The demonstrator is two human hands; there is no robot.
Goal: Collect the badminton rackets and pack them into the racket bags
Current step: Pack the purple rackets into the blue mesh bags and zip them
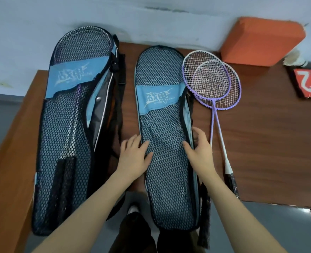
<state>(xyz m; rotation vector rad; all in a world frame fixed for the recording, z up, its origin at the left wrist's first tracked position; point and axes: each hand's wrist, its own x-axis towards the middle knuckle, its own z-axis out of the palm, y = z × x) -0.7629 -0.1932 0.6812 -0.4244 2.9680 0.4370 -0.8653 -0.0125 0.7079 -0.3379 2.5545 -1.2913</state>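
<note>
So both hands, left hand and right hand, lie flat on the middle bag, fingers spread and gripping nothing (probably steadying it to open the side). Count: two bags, the left bag apparently loaded, plus two purple rackets on the desk just beside it.

Brown wooden table against pale wall. Orange foam block at far edge; red numbered card right of it.
</note>
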